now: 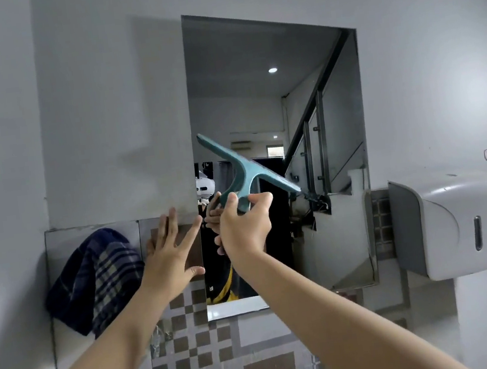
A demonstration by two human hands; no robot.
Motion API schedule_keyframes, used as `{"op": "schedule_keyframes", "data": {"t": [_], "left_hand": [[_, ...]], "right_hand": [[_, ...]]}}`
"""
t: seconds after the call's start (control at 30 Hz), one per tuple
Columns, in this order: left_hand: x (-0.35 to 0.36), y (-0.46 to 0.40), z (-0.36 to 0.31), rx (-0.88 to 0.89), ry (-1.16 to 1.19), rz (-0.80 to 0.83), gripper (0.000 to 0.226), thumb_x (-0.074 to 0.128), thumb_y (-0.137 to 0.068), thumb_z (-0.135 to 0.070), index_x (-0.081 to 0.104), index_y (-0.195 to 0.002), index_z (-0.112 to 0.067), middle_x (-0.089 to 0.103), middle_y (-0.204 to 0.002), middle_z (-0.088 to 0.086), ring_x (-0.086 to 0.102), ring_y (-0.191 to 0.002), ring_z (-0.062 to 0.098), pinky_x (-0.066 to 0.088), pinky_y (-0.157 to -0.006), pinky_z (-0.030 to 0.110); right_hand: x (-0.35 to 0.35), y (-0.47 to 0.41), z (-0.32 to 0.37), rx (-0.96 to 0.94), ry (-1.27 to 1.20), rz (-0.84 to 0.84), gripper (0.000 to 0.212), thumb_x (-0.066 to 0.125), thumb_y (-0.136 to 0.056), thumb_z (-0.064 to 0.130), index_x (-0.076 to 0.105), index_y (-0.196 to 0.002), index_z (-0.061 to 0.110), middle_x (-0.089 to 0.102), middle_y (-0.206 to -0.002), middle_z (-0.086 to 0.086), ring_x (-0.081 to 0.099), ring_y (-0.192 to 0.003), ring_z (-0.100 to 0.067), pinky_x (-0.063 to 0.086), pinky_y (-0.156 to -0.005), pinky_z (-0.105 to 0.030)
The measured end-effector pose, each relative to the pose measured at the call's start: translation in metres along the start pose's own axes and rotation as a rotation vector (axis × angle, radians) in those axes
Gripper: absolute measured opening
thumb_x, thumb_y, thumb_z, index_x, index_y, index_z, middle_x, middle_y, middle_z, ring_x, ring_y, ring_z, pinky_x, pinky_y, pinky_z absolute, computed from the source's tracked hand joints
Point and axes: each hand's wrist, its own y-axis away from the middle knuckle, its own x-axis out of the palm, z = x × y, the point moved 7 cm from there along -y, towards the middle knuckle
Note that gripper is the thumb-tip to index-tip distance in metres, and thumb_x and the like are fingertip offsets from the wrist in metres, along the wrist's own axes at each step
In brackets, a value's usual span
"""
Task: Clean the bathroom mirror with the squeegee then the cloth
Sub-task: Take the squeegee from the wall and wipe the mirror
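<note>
A tall frameless mirror (274,94) hangs on the grey wall. My right hand (243,230) grips the handle of a teal squeegee (245,170), whose blade slants from upper left to lower right across the mirror's lower half. My left hand (169,254) lies flat with spread fingers on the tiled wall just left of the mirror's edge. A dark blue checked cloth (94,279) hangs on the wall to the left of that hand.
A white paper dispenser (452,220) juts from the wall right of the mirror. Brown and grey patterned tiles (201,352) cover the wall below. The mirror reflects a staircase, a ceiling light and my own hands.
</note>
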Motion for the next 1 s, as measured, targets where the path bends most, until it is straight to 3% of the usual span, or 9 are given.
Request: {"op": "schedule_keyframes", "data": {"t": [0.03, 0.13, 0.27, 0.33, 0.43, 0.57, 0.67, 0.83, 1.0], "left_hand": [[0.0, 0.0, 0.0, -0.003, -0.006, -0.006, 0.113, 0.073, -0.071, -0.044, -0.012, -0.144, -0.039, -0.032, -0.151, 0.007, -0.026, -0.139, 0.031, -0.001, -0.106, 0.053], [0.001, 0.0, 0.002, 0.015, 0.015, -0.023, 0.11, 0.073, -0.072, -0.044, -0.01, -0.145, -0.04, -0.03, -0.152, 0.007, -0.026, -0.139, 0.03, -0.004, -0.106, 0.053], [-0.001, 0.007, 0.003, 0.056, 0.022, -0.052, 0.103, 0.068, -0.075, -0.05, -0.006, -0.146, -0.04, -0.026, -0.154, 0.008, -0.021, -0.141, 0.032, 0.013, -0.109, 0.059], [-0.001, 0.01, 0.001, 0.053, 0.019, -0.055, 0.099, 0.064, -0.077, -0.053, -0.006, -0.146, -0.041, -0.025, -0.154, 0.008, -0.02, -0.14, 0.033, 0.017, -0.108, 0.06], [0.004, 0.013, -0.002, 0.038, 0.056, -0.05, 0.1, 0.063, -0.075, -0.059, -0.006, -0.146, -0.04, -0.027, -0.153, 0.009, -0.024, -0.139, 0.033, 0.016, -0.107, 0.062], [0.014, 0.017, -0.005, 0.027, 0.076, -0.033, 0.105, 0.067, -0.072, -0.058, -0.005, -0.146, -0.04, -0.03, -0.152, 0.009, -0.027, -0.139, 0.033, 0.013, -0.107, 0.066], [0.015, 0.017, -0.004, 0.031, 0.056, -0.04, 0.105, 0.068, -0.07, -0.058, -0.002, -0.146, -0.039, -0.029, -0.153, 0.009, -0.026, -0.14, 0.034, 0.014, -0.105, 0.067], [0.017, 0.018, -0.002, 0.018, 0.046, -0.04, 0.106, 0.068, -0.068, -0.06, 0.002, -0.147, -0.038, -0.027, -0.153, 0.009, -0.023, -0.14, 0.034, 0.014, -0.104, 0.067], [0.019, 0.017, -0.001, 0.011, 0.038, -0.035, 0.105, 0.066, -0.068, -0.062, -0.001, -0.146, -0.039, -0.031, -0.152, 0.007, -0.026, -0.139, 0.033, 0.01, -0.104, 0.066]], "right_hand": [[0.008, 0.006, -0.001, -0.017, 0.011, 0.021, 0.023, 0.054, -0.092, 0.041, 0.032, -0.092, 0.034, 0.062, -0.086, -0.015, 0.067, -0.084, -0.038, 0.06, -0.054, -0.044], [0.014, 0.019, 0.002, -0.115, 0.003, 0.058, 0.02, 0.056, -0.095, 0.031, 0.037, -0.1, 0.026, 0.058, -0.081, -0.004, 0.068, -0.076, -0.033, 0.06, -0.06, -0.047], [0.002, 0.017, -0.008, -0.227, 0.134, 0.03, 0.022, 0.059, -0.092, 0.036, 0.04, -0.097, 0.028, 0.057, -0.079, -0.002, 0.063, -0.085, -0.031, 0.058, -0.06, -0.04], [-0.011, 0.014, -0.009, -0.319, 0.224, 0.041, 0.02, 0.061, -0.091, 0.035, 0.044, -0.096, 0.026, 0.058, -0.075, 0.001, 0.061, -0.073, -0.022, 0.049, -0.052, -0.028], [-0.032, 0.009, -0.006, -0.455, 0.308, 0.08, 0.017, 0.065, -0.09, 0.03, 0.049, -0.094, 0.028, 0.06, -0.06, -0.003, 0.045, -0.044, -0.006, 0.039, -0.042, -0.021], [-0.051, -0.006, 0.001, -0.544, 0.449, 0.122, 0.019, 0.067, -0.089, 0.031, 0.058, -0.099, 0.019, 0.048, -0.05, 0.01, 0.047, -0.041, -0.001, 0.035, -0.037, -0.015], [-0.065, -0.021, 0.011, -0.601, 0.567, 0.142, 0.023, 0.068, -0.088, 0.032, 0.061, -0.105, 0.018, 0.046, -0.049, 0.013, 0.043, -0.036, -0.004, 0.029, -0.036, -0.012], [-0.094, -0.045, 0.022, -0.705, 0.725, 0.119, 0.027, 0.07, -0.086, 0.035, 0.064, -0.108, 0.02, 0.055, -0.052, 0.007, 0.049, -0.043, -0.012, 0.038, -0.041, -0.024], [-0.131, -0.069, 0.02, -0.709, 0.792, 0.108, 0.028, 0.072, -0.084, 0.035, 0.066, -0.108, 0.022, 0.056, -0.055, 0.002, 0.046, -0.046, -0.012, 0.035, -0.045, -0.022]]}}
